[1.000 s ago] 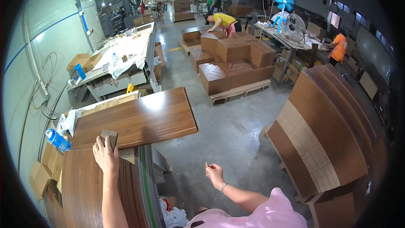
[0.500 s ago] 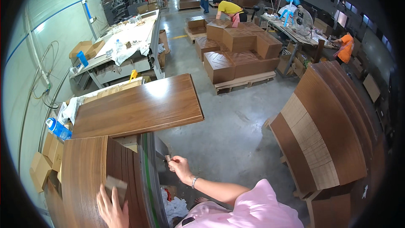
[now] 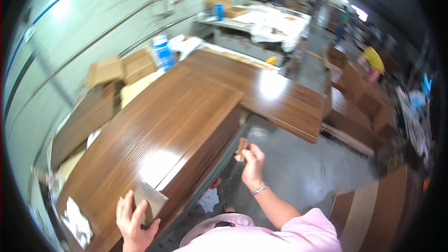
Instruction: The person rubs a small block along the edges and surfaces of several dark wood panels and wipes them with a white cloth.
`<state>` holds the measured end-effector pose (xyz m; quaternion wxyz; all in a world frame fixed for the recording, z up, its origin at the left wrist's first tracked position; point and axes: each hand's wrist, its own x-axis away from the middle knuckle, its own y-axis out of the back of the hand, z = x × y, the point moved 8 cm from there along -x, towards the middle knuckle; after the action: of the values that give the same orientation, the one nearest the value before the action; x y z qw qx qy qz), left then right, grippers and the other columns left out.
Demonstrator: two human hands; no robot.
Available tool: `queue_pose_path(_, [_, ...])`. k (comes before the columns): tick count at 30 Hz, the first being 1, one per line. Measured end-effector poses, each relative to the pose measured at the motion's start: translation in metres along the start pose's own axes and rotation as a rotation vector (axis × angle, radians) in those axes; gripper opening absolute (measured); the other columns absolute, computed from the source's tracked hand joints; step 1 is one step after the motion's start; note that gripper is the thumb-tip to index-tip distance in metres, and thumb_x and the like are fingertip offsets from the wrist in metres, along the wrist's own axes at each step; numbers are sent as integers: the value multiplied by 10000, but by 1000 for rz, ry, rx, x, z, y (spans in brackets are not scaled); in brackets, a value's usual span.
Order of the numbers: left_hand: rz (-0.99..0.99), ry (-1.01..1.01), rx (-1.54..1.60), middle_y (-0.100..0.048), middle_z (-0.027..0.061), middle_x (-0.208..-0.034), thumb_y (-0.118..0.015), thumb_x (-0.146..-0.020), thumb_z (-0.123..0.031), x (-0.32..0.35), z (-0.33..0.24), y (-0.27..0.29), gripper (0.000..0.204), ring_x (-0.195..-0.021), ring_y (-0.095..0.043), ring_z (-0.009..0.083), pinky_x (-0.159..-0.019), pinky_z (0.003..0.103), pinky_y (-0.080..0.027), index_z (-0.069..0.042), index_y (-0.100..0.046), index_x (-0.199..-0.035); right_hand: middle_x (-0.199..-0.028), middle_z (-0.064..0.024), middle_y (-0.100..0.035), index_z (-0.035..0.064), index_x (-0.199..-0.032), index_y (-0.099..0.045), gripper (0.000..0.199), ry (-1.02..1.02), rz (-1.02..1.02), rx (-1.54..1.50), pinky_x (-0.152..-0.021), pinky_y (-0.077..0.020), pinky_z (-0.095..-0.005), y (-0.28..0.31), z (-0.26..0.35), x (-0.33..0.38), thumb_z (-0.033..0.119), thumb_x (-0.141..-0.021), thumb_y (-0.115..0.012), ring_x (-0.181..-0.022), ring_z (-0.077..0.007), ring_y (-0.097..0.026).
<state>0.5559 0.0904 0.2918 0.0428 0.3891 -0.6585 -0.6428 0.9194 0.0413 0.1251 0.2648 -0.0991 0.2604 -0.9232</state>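
Observation:
My left hand [image 3: 135, 219] grips a flat grey-brown block [image 3: 153, 199] between thumb and fingers. The block rests at the near right edge of a stack of dark brown wood-grain panels [image 3: 158, 112]. Away from the stack, to its right, my right hand [image 3: 253, 165] is closed in a pinch on a small brown piece [image 3: 241, 147], held in the air above the floor. Its exact kind is too small to make out. Another wood-grain panel [image 3: 289, 98] lies beyond the stack, its right end sticking out over the floor.
A white cloth [image 3: 77, 221] lies at the stack's near left. Cardboard boxes [image 3: 135, 67] and a blue bottle [image 3: 163, 52] stand along the left wall. A cluttered workbench [image 3: 273, 23] is farther back. More brown panels [image 3: 378, 210] stand at right; a person in yellow [image 3: 372, 60] bends over brown boxes.
My view has swung left, so the panel stack now spreads across the middle. Both hands keep hold of their things; the block sits by the stack's right edge.

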Motion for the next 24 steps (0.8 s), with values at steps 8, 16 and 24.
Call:
queue_pose_path(8, [-736,456,-333,-524,278,-1390,-685,-743,-58,183,109,189,570,-1241,-548,403,-1063,450,-405,-7,-577,-1301,-945,-83,-622,-46,-1138,-593,332,266,254,193,-710,-521,-274,-114,34,85,69,-848,-481,-828,-142,-604])
queue_pose_path(16, [-820,1065,-404,-634,176,-1253,-712,-797,3,472,241,243,421,-1188,-594,296,-1033,372,-432,19,-619,-1208,-1077,-141,-597,-79,-1231,-528,446,93,706,146,-811,-523,-336,-254,-32,266,159,-855,-568,-938,-199,-597])
queue_pose_path(24, [-371,1152,-328,-639,187,-1237,-786,-763,-195,523,333,99,452,-1157,-591,357,-995,425,-459,-18,-645,-1155,-1067,-144,-588,-67,-1191,-557,465,-80,1122,82,-767,-547,-371,-362,-71,431,161,-806,-685,-918,-227,-616])
